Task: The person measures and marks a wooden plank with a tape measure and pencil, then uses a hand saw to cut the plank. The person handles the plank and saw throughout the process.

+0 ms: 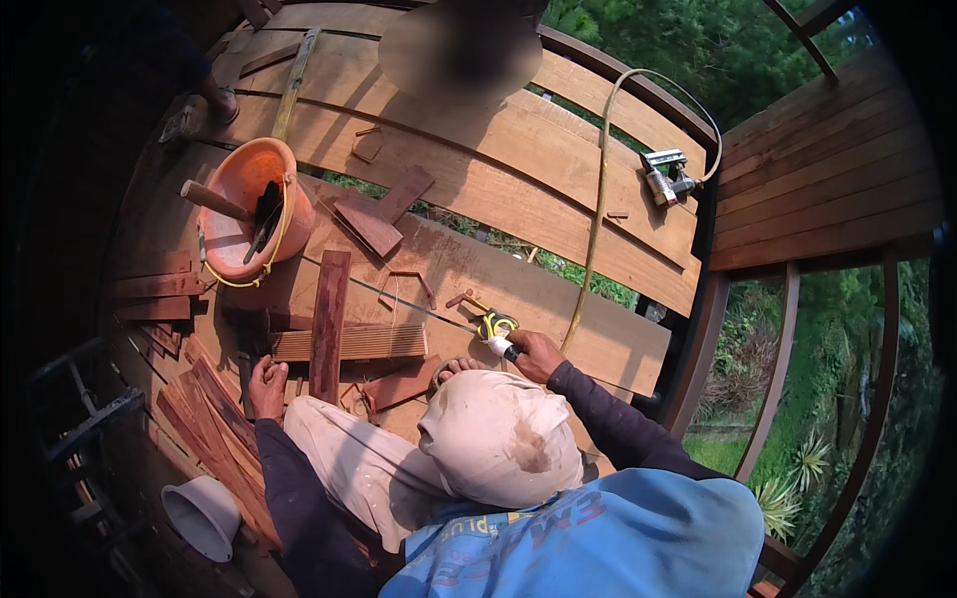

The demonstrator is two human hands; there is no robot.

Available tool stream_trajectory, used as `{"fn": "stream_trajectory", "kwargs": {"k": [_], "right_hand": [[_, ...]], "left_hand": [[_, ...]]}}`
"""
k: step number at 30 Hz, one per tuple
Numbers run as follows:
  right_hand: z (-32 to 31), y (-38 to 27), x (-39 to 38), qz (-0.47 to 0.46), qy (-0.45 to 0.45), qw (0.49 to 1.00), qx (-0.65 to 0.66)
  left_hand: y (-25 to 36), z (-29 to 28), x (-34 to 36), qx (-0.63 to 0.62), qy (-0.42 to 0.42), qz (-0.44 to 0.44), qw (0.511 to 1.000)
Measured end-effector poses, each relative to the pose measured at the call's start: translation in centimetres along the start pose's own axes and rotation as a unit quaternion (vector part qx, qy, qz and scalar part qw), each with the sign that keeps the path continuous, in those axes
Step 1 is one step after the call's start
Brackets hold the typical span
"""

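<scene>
- Tape measure (pixel 495 324), one: yellow and black, rounded, over brown wooden decking (pixel 618 339) just beyond the right hand's fingertips.
- Right hand (pixel 535 357), one: fingers bent at a small black-and-white piece (pixel 511 352); cannot tell whether gripped.
- Left hand (pixel 267 387), one: fingers curled, near one end of the grooved board (pixel 384 343); hold unclear.
- Grooved board, one: brown, finely ribbed, crossed by one reddish plank (pixel 330 319).
- Orange bucket (pixel 284 157), one: tapered, yellow handle.
- Nail gun (pixel 666 181), one: metallic, with one yellowish hose (pixel 599 204).
</scene>
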State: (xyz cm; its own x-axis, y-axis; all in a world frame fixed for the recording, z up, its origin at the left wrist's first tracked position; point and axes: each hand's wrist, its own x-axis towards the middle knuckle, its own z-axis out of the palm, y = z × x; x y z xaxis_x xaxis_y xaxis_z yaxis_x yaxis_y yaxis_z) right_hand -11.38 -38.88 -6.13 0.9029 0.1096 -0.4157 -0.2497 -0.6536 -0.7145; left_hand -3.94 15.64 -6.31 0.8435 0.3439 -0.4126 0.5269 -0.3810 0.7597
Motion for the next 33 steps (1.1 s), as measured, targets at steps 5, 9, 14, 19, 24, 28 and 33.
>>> {"fn": "stream_trajectory", "kwargs": {"k": [5,9,14,19,24,28,33], "right_hand": [[2.6,0.4,5.8,-0.091,-0.058,0.994,0.007],[5.0,-3.1,10.3,-0.212,-0.18,0.945,0.173],[8.4,-12.6,14.0,-0.45,-0.177,0.869,-0.102],[12.6,-21.0,14.6,-0.474,-0.246,0.826,-0.178],[18.8,-25.1,15.4,-0.604,-0.238,0.715,-0.261],[23.6,-25.5,15.6,-0.619,-0.277,0.646,-0.349],[27.7,-24.7,15.8,-0.634,-0.279,0.63,-0.351]], "left_hand": [[-10.7,-5.7,-5.1,0.013,0.053,-0.057,0.997],[-20.3,-5.7,-8.6,-0.002,0.013,-0.111,0.994],[-23.9,-2.1,-14.8,0.23,0.057,-0.1,0.966],[-21.1,-0.8,-20.5,0.275,0.102,-0.049,0.955],[-21.1,-1.3,-22.1,0.32,0.127,-0.008,0.939],[-21.5,-0.5,-22.1,0.299,0.159,-0.026,0.941],[-20.9,-1.2,-22.6,0.304,0.143,-0.035,0.941]]}}
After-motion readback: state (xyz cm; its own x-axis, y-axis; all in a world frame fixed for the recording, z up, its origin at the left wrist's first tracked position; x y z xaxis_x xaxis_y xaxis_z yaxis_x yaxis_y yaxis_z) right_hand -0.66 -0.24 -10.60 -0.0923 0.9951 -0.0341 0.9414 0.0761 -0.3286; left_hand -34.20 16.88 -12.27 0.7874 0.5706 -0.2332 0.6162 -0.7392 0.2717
